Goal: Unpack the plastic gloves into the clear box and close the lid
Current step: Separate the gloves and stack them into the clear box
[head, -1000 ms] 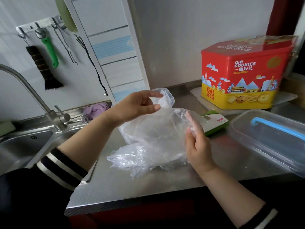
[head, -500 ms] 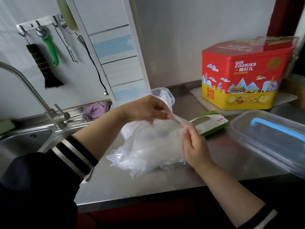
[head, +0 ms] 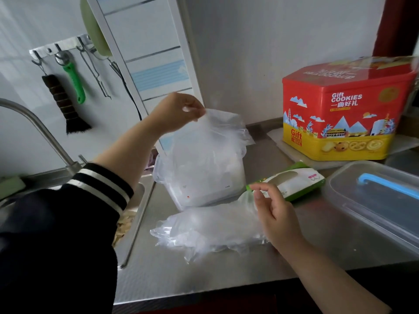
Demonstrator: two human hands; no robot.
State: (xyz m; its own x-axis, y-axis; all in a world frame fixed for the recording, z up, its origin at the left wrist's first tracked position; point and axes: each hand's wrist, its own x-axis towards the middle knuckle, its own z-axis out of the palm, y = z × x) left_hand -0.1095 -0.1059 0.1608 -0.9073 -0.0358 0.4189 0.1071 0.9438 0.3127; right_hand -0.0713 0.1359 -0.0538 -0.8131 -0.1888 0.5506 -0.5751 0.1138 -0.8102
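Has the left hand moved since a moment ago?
Yes. The left hand has risen, lifting the clear plastic bag up toward the white wall panel, away from the steel counter.

Clear box point(head: 199, 191) mostly veiled by lifted bag point(head: 217, 141); lid point(head: 374, 200) cut by right edge, perhaps

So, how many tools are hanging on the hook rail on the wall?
3 show plainly: a dark brush at the left, a green-handled tool beside it, and a thin metal tool further right. A pale green item partly covers the rail's right end, so more may be hidden.
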